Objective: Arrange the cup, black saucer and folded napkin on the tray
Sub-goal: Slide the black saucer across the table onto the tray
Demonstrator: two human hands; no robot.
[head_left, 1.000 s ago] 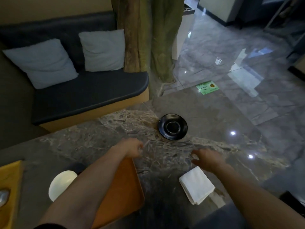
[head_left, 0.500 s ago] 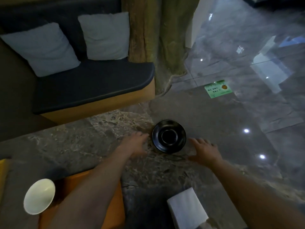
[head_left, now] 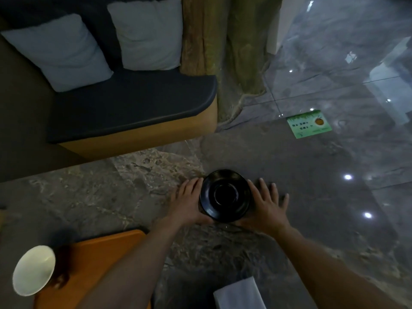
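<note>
The black saucer sits near the far edge of the marble table. My left hand presses against its left rim and my right hand against its right rim. Both thumbs curl around the near rim while the fingers spread along the sides. The orange tray lies at the near left, partly under my left forearm. A white-lined cup stands at the tray's left end, seen from above. The folded white napkin lies on the table at the bottom edge, right of the tray.
Beyond the table's far edge stand a dark bench with two grey cushions and a tree-trunk pillar. A glossy tiled floor with a green sticker lies to the right.
Both hands have moved in from beside the saucer and now clasp its rim on both sides. The view has shifted forward, so the napkin and tray sit lower in the frame.
</note>
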